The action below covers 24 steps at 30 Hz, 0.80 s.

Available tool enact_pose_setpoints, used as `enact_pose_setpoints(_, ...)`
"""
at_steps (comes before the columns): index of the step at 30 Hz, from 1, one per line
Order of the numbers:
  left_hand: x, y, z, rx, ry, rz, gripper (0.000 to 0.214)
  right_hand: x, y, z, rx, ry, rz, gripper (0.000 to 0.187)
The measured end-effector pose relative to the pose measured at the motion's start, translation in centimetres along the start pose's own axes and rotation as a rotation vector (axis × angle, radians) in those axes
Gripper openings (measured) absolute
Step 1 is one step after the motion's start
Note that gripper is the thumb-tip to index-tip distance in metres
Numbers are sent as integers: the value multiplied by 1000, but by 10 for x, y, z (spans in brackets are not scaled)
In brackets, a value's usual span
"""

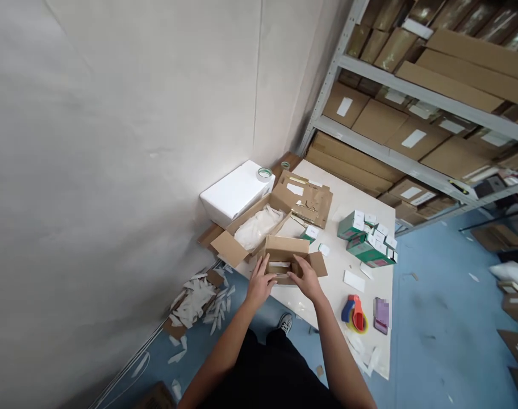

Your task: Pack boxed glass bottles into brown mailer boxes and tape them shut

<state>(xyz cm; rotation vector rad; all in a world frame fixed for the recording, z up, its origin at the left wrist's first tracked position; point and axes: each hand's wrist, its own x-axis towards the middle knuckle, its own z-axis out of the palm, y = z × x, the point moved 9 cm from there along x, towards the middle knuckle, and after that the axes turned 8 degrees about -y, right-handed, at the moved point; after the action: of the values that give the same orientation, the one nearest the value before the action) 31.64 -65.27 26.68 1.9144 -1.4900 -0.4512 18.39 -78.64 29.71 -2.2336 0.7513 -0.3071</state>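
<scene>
A small open cardboard box (288,245) sits at the table's near edge, its flaps folded out and something white visible inside. My left hand (261,279) grips its left side, thumb over the near wall. On the opposite side, my right hand (306,278) holds the box with fingers along the right wall. Just behind it lies a larger open carton (231,248) with crumpled white packing material (259,226) inside. A small green-and-white box (310,233) stands close behind my right hand.
Green boxes (367,241) stand on the table's right side. Nearer are a red-and-blue tape dispenser (356,313) and a phone (381,315). Flattened cardboard (312,200) and a white box (235,193) are at the back. Paper scraps (197,298) litter the floor; shelves (412,159) hold cartons.
</scene>
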Motion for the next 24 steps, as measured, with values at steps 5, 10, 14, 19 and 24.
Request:
enact_pose_setpoints(5,17,19,24,-18,-62,46,16,-39,33,-49,1,154,102,56)
enact_pose_setpoints(10,45,43,79,-90,-199,77,19,-71,61,-105,26,216,181,52)
enact_pose_setpoints(14,76,67,142,-145,-346,109,20,-105,97,-137,69,273,283,51)
enact_pose_setpoints(19,100,83,225,-56,-575,61,17,-142,154,-149,136,340,388,52)
enact_pose_setpoints(24,103,79,254,21,-593,-17,13,-158,197,-142,260,343,439,56)
